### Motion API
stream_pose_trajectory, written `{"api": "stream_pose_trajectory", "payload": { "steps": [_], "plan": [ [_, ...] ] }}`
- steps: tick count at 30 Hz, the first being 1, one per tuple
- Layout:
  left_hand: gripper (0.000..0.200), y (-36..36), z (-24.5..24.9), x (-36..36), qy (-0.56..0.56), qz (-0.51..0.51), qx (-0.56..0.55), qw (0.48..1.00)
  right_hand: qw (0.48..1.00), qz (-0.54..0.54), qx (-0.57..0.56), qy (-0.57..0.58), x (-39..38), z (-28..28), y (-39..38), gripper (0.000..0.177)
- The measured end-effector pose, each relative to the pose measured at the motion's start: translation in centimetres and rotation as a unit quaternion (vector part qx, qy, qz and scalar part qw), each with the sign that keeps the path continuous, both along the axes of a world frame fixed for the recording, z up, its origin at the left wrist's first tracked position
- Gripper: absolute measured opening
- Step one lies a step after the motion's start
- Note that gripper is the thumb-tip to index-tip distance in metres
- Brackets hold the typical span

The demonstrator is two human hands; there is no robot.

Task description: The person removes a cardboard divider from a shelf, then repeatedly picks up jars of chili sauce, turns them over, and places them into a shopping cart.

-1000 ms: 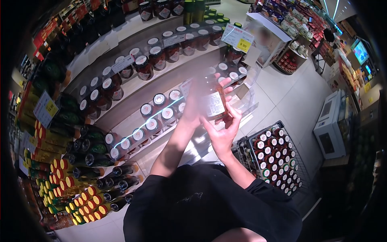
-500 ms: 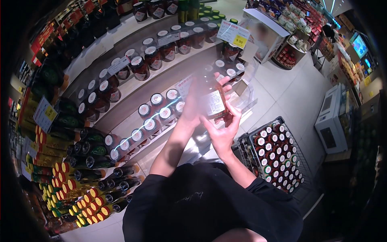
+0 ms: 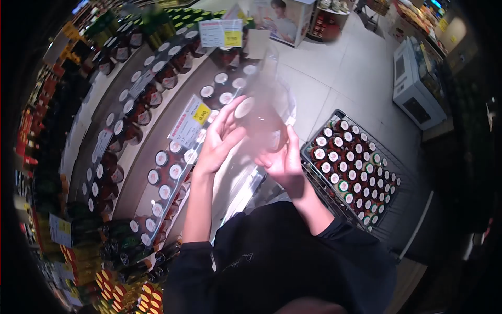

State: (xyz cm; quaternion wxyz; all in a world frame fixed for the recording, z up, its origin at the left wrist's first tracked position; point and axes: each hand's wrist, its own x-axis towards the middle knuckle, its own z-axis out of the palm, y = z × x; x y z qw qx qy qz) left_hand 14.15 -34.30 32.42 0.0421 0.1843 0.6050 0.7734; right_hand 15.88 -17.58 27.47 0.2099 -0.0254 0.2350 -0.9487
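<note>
A glass jar with reddish-brown contents (image 3: pixel 276 137) is held in front of me, tilted and partly smeared by a hazy patch in the view. My right hand (image 3: pixel 285 162) is closed around its lower side, thumb up along the glass. At the jar's upper left, my left hand (image 3: pixel 222 138) curves round a pale round lid (image 3: pixel 244 108), with fingers above and thumb below; its exact contact is blurred. Left of my hands, similar white-lidded jars (image 3: pixel 168 172) stand in rows on the shelf, behind a clear front strip.
A shopping cart (image 3: pixel 337 114) packed with lidded jars stands to my right. Price signs (image 3: pixel 189 121) rise from the shelf edge. Dark bottles (image 3: pixel 125 251) lie at lower left. A white cabinet (image 3: pixel 418 83) stands across the tiled floor (image 3: pixel 334 68).
My view has swung to the right. The jar has been turned, so its printed white label no longer faces me. My left hand has shifted to the lid side.
</note>
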Motion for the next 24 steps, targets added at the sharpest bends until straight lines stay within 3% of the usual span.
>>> {"api": "stream_pose_trajectory", "payload": {
  "steps": [2,4,11,17,20,22,23,24],
  "plan": [
    [0.067,2.1,-0.7,-0.7,-0.03,-0.005,-0.062,0.998,0.993,0.025,-0.001,-0.118,0.2,-1.7,1.9,0.06],
    [0.066,4.0,-2.3,-1.4,-0.059,-0.027,-0.105,0.992,0.996,0.01,-0.039,-0.078,0.3,-4.6,3.8,0.057],
    [0.056,12.4,-8.8,-4.2,-0.148,-0.125,-0.15,0.97,0.985,-0.061,-0.068,-0.147,1.2,-12.4,11.3,0.057],
    [0.049,19.2,-10.7,-6.4,-0.162,-0.171,-0.253,0.938,0.971,-0.07,-0.142,-0.177,1.8,-15.7,17.4,0.05],
    [0.052,21.9,-12.4,-7.8,-0.159,-0.195,-0.276,0.928,0.976,-0.09,-0.043,-0.195,1.6,-19.1,19.4,0.05],
    [0.056,23.9,-13.6,-9.0,-0.029,-0.165,-0.399,0.902,0.969,-0.127,-0.071,-0.2,0.3,-21.6,20.9,0.049],
    [0.06,25.1,-14.2,-9.8,-0.026,-0.154,-0.428,0.89,0.975,-0.161,-0.084,-0.128,0.1,-23.2,21.5,0.048],
    [0.06,26.3,-15.0,-10.8,-0.028,-0.159,-0.433,0.887,0.974,-0.173,-0.062,-0.133,-0.6,-24.6,22.1,0.046]
  ]
}}
